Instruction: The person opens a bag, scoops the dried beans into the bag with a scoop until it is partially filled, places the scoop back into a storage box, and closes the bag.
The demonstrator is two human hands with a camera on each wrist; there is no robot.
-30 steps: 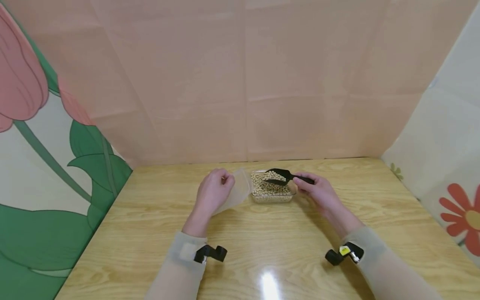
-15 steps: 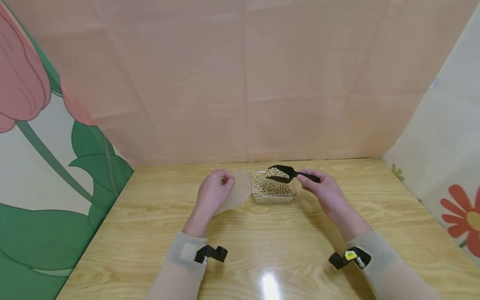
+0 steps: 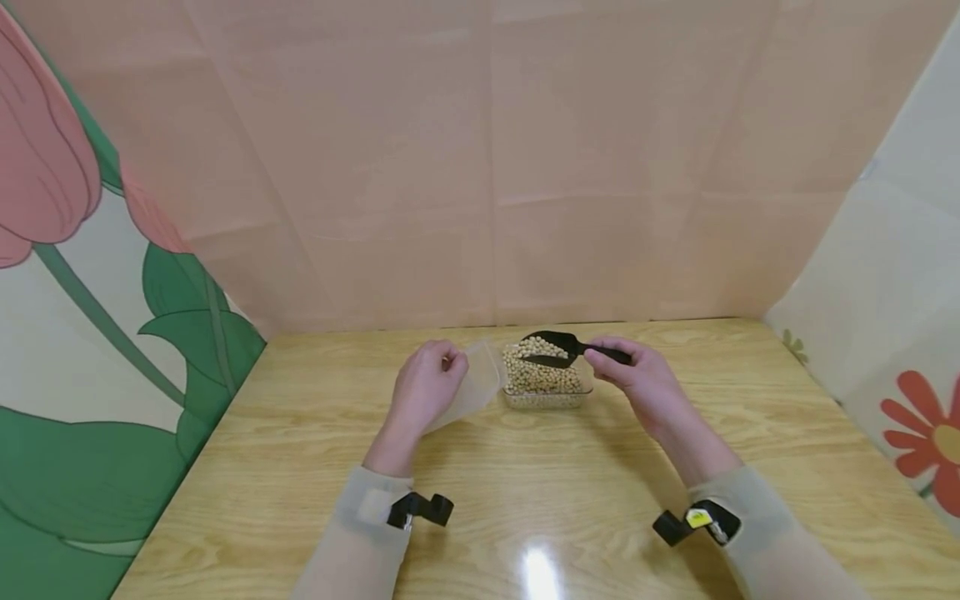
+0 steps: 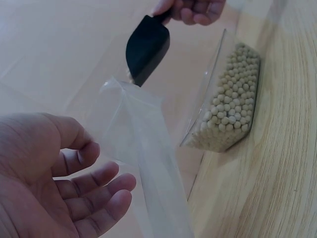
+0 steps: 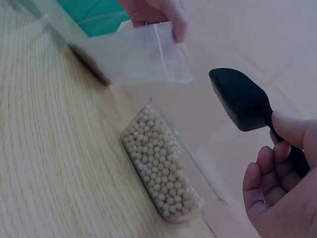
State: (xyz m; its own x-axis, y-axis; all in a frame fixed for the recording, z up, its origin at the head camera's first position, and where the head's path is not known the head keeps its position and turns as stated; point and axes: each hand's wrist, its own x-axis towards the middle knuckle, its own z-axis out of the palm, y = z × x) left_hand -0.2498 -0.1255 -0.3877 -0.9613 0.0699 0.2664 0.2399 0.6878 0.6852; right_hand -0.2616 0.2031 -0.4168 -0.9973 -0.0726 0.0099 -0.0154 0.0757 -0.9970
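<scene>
In the head view my left hand [image 3: 429, 385] pinches the edge of a translucent plastic zip bag [image 3: 474, 390], which hangs over the table. My right hand [image 3: 636, 377] grips the handle of a black scoop [image 3: 573, 347]. Pale round beans, like soybeans, are heaped in the scoop. Below it stands a clear rectangular container [image 3: 547, 403], largely filled with the same beans [image 4: 235, 99]. From the left wrist, the scoop's tip appears near the bag's upper corner; whether they touch I cannot tell. The right wrist view shows the scoop's dark underside apart from the bag [image 5: 129, 54].
A light wooden table [image 3: 480, 533] carries everything. A pink sheet [image 3: 480, 167] hangs along its far edge. Flower-printed sheets flank both sides. Each forearm wears a strap with a small black camera mount [image 3: 420, 507].
The scoop with its beans has risen from the container, first drifting right, then back left toward the bag. My left hand and the bag have hardly moved.
</scene>
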